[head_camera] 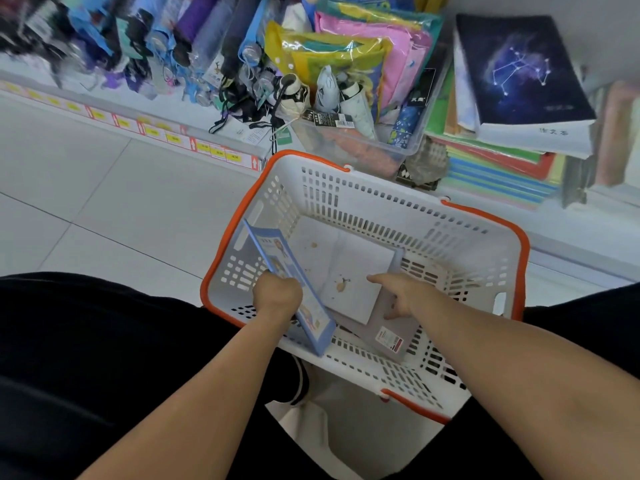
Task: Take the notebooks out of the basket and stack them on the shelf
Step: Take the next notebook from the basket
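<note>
Chinese chars on white notebook (540, 136) edge; shelf price tags (173, 137) unreadable.

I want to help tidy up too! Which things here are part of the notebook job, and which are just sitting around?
Part of the job:
blue notebook, gripped by the left hand
white notebook, touched by the right hand
basket
dark starry notebook on the shelf pile

Just sitting around:
umbrellas
clear bin of packets
yellow price tags

Basket (408, 206) white, orange rim. Notebook (294, 282) I hold: light blue. Shelf notebook (519, 67): navy, white constellation pattern.
</note>
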